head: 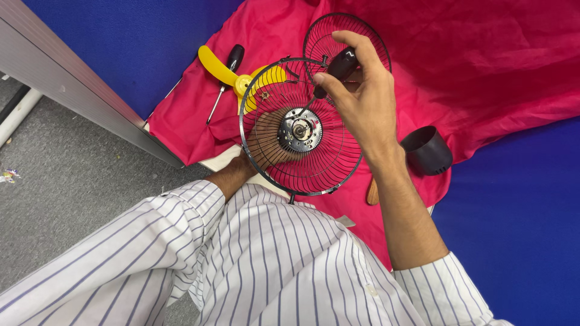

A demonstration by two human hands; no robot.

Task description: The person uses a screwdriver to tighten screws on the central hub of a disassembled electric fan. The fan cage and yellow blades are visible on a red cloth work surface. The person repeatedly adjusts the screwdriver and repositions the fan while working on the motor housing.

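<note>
My right hand grips the dark handle of a screwdriver whose shaft points down at the metal hub in the middle of a black wire fan guard. My left hand reaches under and behind the guard, holding the fan body; its fingers are mostly hidden by the wires. A second wire guard lies behind on the red cloth. A yellow fan blade lies at the left of the guard.
Another screwdriver with a black handle lies next to the yellow blade. A dark round cap sits on the cloth at the right. A wooden handle pokes out below my wrist. A grey table edge and grey floor are at the left.
</note>
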